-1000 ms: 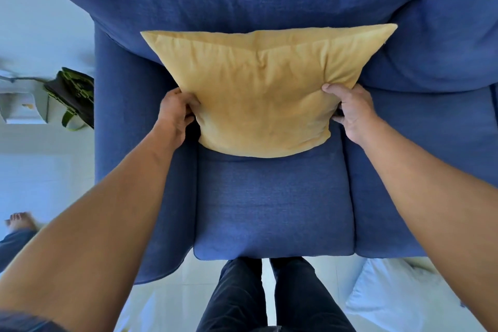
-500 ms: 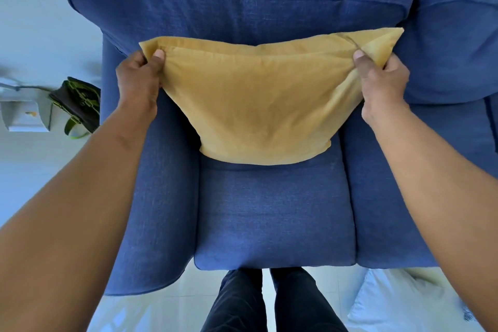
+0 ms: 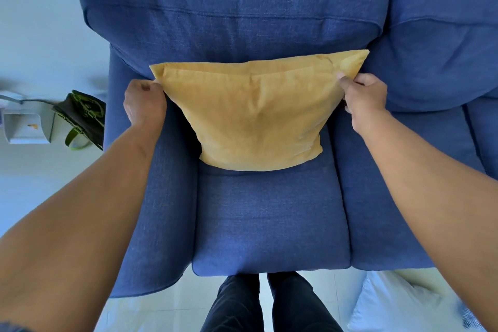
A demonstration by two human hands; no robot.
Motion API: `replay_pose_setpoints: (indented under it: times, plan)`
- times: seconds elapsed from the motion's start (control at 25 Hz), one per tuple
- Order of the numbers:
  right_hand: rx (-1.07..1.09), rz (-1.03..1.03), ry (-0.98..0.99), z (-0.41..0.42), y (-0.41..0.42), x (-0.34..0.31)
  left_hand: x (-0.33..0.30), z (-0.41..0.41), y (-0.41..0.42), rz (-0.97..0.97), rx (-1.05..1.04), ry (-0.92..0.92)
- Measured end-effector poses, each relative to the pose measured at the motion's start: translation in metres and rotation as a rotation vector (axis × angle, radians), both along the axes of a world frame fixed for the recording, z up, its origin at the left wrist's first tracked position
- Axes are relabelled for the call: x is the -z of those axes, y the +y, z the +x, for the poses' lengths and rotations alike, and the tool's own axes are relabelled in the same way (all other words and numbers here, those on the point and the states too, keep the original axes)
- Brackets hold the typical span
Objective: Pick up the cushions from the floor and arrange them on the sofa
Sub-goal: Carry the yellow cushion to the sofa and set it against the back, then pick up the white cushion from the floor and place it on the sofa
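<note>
A mustard-yellow cushion stands upright on the leftmost seat of the blue sofa, leaning against the backrest. My left hand pinches its upper left corner. At the upper right corner my right hand grips the fabric. A white cushion lies on the floor at the lower right, partly hidden by my right forearm.
The sofa's left armrest is below my left arm. A dark green bag and a white box sit on the floor left of the sofa. My legs stand against the seat's front edge.
My hands went from the cushion's lower sides up to its top corners, and the cushion now stands a little further back against the backrest.
</note>
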State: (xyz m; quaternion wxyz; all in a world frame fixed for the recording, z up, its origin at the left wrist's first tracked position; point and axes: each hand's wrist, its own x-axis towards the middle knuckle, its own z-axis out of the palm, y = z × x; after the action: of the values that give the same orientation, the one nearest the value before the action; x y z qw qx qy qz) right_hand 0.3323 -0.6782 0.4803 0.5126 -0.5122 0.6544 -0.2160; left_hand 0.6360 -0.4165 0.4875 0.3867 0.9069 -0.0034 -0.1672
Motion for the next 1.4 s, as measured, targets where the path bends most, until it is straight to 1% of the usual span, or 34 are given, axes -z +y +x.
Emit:
replay_pose_setpoints:
  times: [0.12,0.2,0.32,0.48,0.6,0.72,0.88,0.96,1.12,1.24,1.4]
  plan:
    - [-0.007,-0.036,0.051,-0.018,0.017,-0.010,-0.022,-0.040,0.015,0.068,0.031,-0.098]
    - [-0.044,-0.036,0.068,-0.031,0.034,-0.017,-0.035,-0.077,0.022,0.087,0.117,-0.117]
    - [-0.156,-0.069,0.113,-0.052,0.062,-0.028,-0.049,-0.126,0.028,0.083,0.309,-0.123]
    - [-0.415,-0.131,0.253,-0.079,0.099,-0.045,-0.058,-0.176,0.028,0.127,0.552,-0.163]
    - [-0.501,-0.170,0.348,-0.104,0.125,-0.056,-0.063,-0.209,0.024,0.185,0.750,-0.214]
    - [-0.536,-0.248,0.495,-0.138,0.154,-0.066,-0.067,-0.244,0.028,0.221,0.949,-0.247]
    - [-0.484,-0.273,0.622,-0.192,0.204,-0.078,-0.070,-0.291,0.038,0.211,1.153,-0.322]
    - [-0.424,-0.289,0.644,-0.223,0.231,-0.084,-0.071,-0.320,0.047,0.189,1.237,-0.356]
    - [-0.285,-0.294,0.699,-0.297,0.285,-0.091,-0.071,-0.387,0.064,0.141,1.423,-0.353]
    - [-0.173,-0.249,0.729,-0.354,0.314,-0.091,-0.069,-0.438,0.064,0.125,1.557,-0.366]
    - [-0.010,-0.179,0.738,-0.429,0.348,-0.088,-0.067,-0.514,0.056,0.110,1.747,-0.431]
